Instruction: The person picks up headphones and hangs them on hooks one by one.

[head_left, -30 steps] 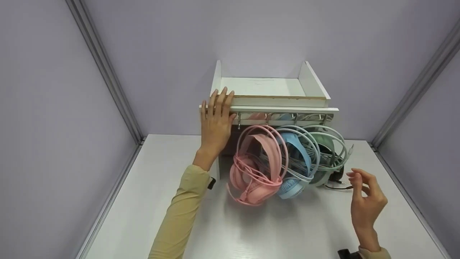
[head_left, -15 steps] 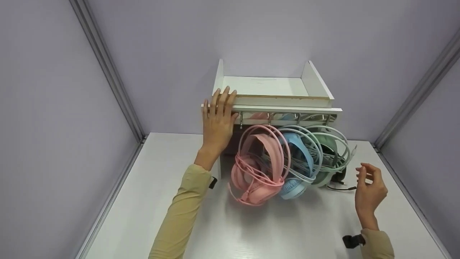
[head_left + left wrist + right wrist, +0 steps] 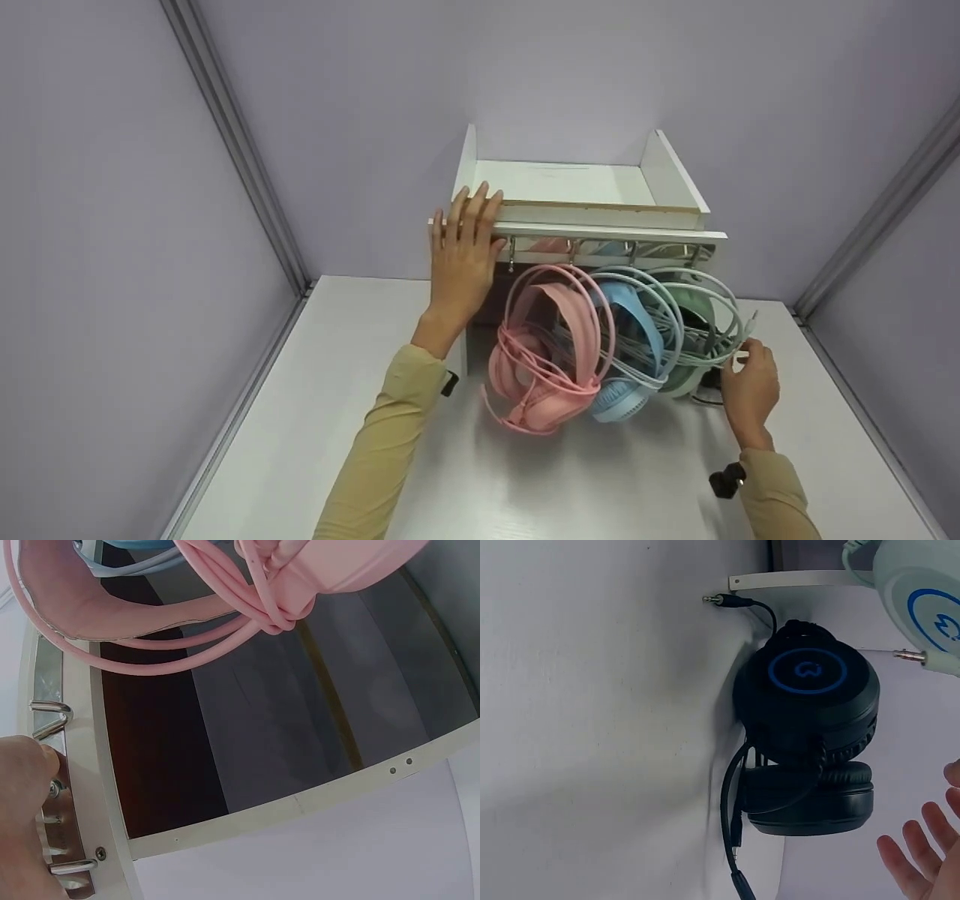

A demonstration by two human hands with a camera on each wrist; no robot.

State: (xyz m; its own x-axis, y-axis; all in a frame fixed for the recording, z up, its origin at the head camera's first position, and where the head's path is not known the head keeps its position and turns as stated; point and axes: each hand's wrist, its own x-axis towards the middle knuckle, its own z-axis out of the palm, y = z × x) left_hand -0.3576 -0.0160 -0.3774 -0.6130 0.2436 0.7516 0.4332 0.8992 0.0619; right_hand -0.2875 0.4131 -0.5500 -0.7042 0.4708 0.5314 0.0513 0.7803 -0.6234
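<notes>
My left hand [image 3: 463,274] rests on the left end of a white hook rack [image 3: 622,231], its straight fingers over the top edge. Its thumb lies by the hook rail in the left wrist view. Pink headphones [image 3: 574,311], blue headphones [image 3: 626,304] and green headphones [image 3: 691,304] hang from the hooks, cables wound around them. My right hand [image 3: 750,390] is beside the green headphones' lower right, fingers loosely bent; whether it touches them cannot be told. No thing shows between its visible fingers in the right wrist view. Black headphones [image 3: 810,712] sit just left of that hand there.
Above the rail is an open white tray [image 3: 555,182]. The leftmost hook [image 3: 512,255] carries no headphones. A black cable plug [image 3: 731,600] lies out on the white table [image 3: 367,337]. Grey walls with metal frame strips [image 3: 247,150] enclose the workspace.
My right hand has moved left, to the edge of the green headphones. My left hand stays on the rack. The whole scene has shifted slightly right and down in the head view.
</notes>
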